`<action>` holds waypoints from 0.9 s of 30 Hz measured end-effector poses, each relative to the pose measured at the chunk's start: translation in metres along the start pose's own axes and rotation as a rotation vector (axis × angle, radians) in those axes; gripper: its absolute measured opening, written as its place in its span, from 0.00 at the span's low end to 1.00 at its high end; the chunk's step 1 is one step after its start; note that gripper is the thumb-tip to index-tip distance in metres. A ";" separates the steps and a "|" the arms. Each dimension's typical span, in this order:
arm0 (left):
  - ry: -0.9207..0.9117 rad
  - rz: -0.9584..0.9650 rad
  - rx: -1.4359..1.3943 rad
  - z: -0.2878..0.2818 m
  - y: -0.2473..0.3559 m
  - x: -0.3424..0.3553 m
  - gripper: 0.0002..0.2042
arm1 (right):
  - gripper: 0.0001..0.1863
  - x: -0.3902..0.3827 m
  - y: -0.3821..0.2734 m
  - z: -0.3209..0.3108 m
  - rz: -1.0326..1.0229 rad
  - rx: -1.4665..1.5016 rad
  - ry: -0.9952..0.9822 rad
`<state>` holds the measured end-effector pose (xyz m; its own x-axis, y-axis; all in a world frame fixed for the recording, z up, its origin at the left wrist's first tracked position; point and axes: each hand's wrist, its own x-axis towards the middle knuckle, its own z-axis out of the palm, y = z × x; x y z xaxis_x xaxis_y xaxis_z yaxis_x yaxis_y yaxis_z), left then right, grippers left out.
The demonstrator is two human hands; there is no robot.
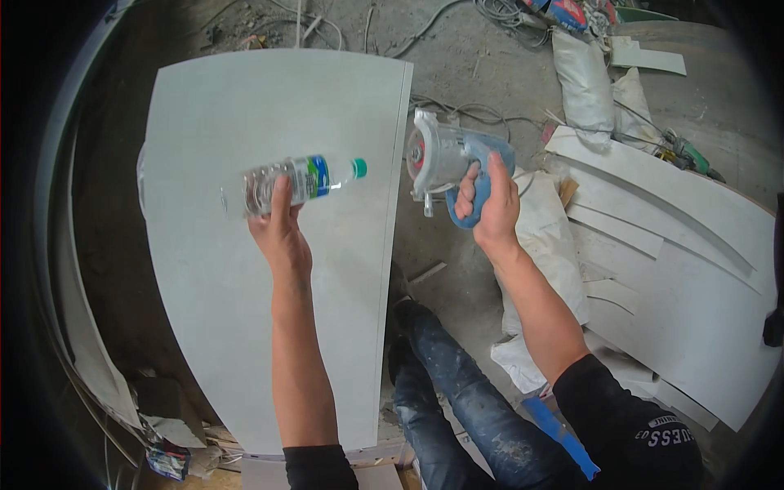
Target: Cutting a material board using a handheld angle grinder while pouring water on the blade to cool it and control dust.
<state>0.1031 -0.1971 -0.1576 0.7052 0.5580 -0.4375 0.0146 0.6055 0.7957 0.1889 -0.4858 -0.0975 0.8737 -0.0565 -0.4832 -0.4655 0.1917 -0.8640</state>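
With left hand (pixel 280 220), gripping a clear plastic bottle (pixel 316 177) over the white panel (pixel 269 98), with long axis crosswise and green cap (pixel 359 168) toward the panel's right edge; with right hand (pixel 498 204), grasping a blue-handled circular saw (pixel 447 157) just beyond that edge.

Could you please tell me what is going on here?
A person has both hands full. The left hand holds a clear plastic bottle with a green cap on, tilted sideways over a large white board. The right hand grips the blue handle of a power saw, held just past the board's right edge. Further right, more white boards lie beside white sacks.
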 end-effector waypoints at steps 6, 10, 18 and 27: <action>0.009 0.110 0.154 0.009 -0.015 0.005 0.19 | 0.27 0.005 0.028 0.002 0.008 -0.067 0.016; 0.011 0.121 0.199 0.012 -0.008 0.006 0.22 | 0.28 0.006 0.035 0.005 -0.065 -0.130 -0.002; 0.013 0.033 0.182 0.001 -0.009 0.006 0.28 | 0.27 0.013 0.042 0.012 -0.065 -0.023 0.084; -0.069 0.017 0.245 -0.005 -0.016 0.007 0.28 | 0.27 0.020 0.046 0.016 -0.073 -0.007 0.107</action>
<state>0.1044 -0.2003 -0.1749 0.7536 0.5213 -0.4004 0.1681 0.4359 0.8841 0.1872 -0.4626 -0.1448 0.8852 -0.1743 -0.4312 -0.4029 0.1760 -0.8982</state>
